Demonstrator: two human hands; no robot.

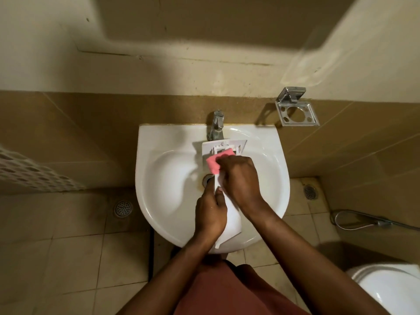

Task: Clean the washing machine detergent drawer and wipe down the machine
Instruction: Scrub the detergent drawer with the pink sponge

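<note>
The detergent drawer (231,220) lay lengthwise over the white sink (145,178) in the middle of the frame. Its far end sat just under the tap (216,126) and its near end reached over the sink's front rim. Holding it over the basin probably meant that loosened residue and rinse water would fall toward the drain (207,179) rather than onto the floor tiles.

The left hand (210,214), just below the centre, gripped the drawer's left edge with curled fingers and the thumb laid on top, seemingly to brace it against the scrubbing. The right hand (241,178) closed its fingers around a pink sponge (214,163) and pressed it onto the drawer's upper middle, near the ribbed compartments at the far end. That looked like the scrubbing step, with the wiping of the machine not yet done; no washing machine showed in this view.

The drawer's compartments were too small and too covered to show any contents. The basin held nothing but the drawer. Whether water ran from the tap could not be told.

A chrome wall holder (296,110) at the upper right stood without anything in it. 2 floor drains (123,208) (310,192) flanked the sink. A perforated white basket (34,171) edged in at the left, and a toilet (391,289) sat at the lower right.
</note>
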